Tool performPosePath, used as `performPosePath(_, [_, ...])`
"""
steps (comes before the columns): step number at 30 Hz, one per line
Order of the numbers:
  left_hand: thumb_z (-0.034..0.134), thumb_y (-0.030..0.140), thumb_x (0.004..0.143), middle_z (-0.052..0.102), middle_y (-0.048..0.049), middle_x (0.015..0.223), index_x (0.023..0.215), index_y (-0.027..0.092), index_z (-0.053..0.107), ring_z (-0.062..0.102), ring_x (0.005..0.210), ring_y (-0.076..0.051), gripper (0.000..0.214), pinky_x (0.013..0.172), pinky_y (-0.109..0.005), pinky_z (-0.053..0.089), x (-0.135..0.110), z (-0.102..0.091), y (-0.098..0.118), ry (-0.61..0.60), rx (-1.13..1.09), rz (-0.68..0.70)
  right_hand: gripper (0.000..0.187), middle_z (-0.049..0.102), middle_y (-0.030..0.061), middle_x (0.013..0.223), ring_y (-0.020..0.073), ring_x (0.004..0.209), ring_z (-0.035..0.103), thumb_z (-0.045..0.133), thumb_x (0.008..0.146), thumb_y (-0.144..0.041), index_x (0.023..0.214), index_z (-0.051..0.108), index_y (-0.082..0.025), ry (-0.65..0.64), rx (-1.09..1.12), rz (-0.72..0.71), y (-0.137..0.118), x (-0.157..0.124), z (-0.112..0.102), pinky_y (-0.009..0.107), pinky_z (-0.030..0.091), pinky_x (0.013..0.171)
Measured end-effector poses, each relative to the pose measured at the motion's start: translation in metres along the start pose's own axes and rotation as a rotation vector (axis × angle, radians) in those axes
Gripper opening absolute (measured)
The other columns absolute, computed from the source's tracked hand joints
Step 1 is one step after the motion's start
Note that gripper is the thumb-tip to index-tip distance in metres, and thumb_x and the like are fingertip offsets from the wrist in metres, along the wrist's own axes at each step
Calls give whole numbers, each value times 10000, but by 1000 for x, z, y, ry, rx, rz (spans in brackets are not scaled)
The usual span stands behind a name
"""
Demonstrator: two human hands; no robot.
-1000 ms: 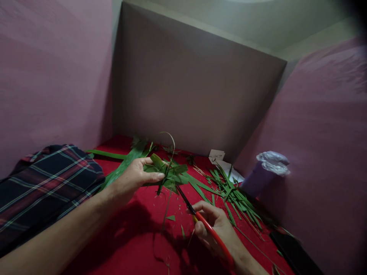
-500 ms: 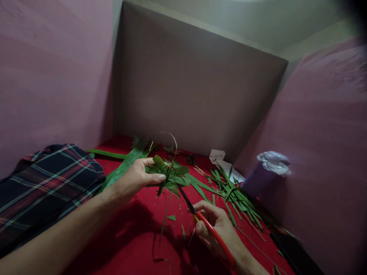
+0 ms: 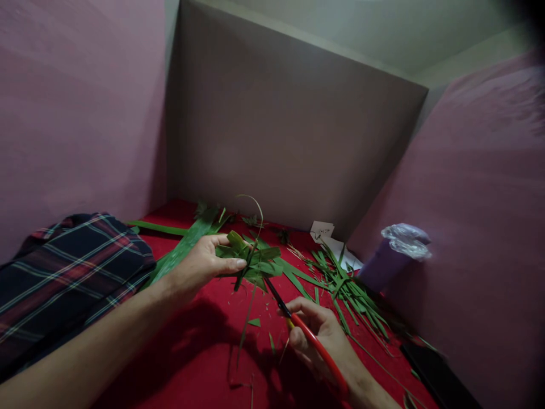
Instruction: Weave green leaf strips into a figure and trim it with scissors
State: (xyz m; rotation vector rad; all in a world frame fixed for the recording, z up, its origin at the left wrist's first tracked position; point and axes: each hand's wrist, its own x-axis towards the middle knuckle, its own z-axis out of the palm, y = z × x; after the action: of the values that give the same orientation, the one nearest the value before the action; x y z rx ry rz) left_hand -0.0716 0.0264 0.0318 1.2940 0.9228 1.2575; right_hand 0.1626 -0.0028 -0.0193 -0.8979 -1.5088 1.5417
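Observation:
My left hand [image 3: 200,264] is closed round a folded bundle of green leaf strips [image 3: 251,258], held a little above the red cloth [image 3: 196,352]. Thin strands hang down from the bundle, and one curls up above it. My right hand [image 3: 321,338] grips red-handled scissors [image 3: 298,326]. Their dark blades point up and left, with the tips at the bundle's lower right edge. Whether the blades are apart is too dark to make out.
Cut green strips [image 3: 349,289] lie scattered to the right, and long leaves [image 3: 183,244] lie at the back left. A plaid cloth [image 3: 68,272] is at the left. A purple cup with plastic wrap [image 3: 389,258], white paper [image 3: 323,233] and a dark flat object [image 3: 438,378] sit at the right. Walls close in all round.
The bundle and my left hand have shifted slightly right. The scissor tips have come closer to the bundle's lower edge.

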Motion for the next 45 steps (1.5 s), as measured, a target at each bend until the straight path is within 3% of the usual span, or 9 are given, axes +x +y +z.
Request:
performPosePath(15, [743, 183, 612, 731, -15, 805, 846, 165, 674, 659, 741, -154, 245, 747, -276, 505, -2, 3, 2, -2, 10, -20, 459, 486, -84, 429, 22, 324, 311, 806, 485, -465, 750, 578, -167, 69, 76, 53, -4, 2, 4, 149, 202, 329])
performPosePath(22, [744, 160, 596, 732, -20, 782, 811, 161, 678, 661, 723, -157, 226, 747, -286, 509, -1, 4, 4, 8, -24, -35, 423, 515, -77, 457, 15, 335, 310, 796, 532, -430, 766, 570, -160, 71, 82, 39, -1, 2, 2, 140, 197, 324])
performPosePath(32, [752, 157, 586, 732, -15, 794, 837, 170, 679, 663, 729, -153, 261, 769, -293, 510, -2, 4, 4, 21, -29, -84, 460, 484, -87, 409, 30, 350, 342, 836, 426, -412, 691, 555, -164, 119, 114, 113, -10, 3, 8, 144, 201, 348])
performPosePath(38, [745, 172, 595, 733, -45, 820, 848, 166, 680, 669, 742, -184, 261, 797, -350, 508, -2, 3, 3, 3, -26, -67, 448, 487, -73, 469, 45, 396, 318, 800, 509, -450, 740, 534, -173, 89, -9, 46, -4, 0, 4, 171, 209, 382])
performPosePath(45, [754, 159, 588, 732, -14, 785, 825, 177, 677, 668, 732, -163, 250, 799, -325, 508, -1, 3, 4, 20, -50, -102, 445, 493, -42, 601, 77, 494, 361, 726, 601, -508, 821, 555, -161, 33, -171, -42, -2, -1, 0, 208, 287, 477])
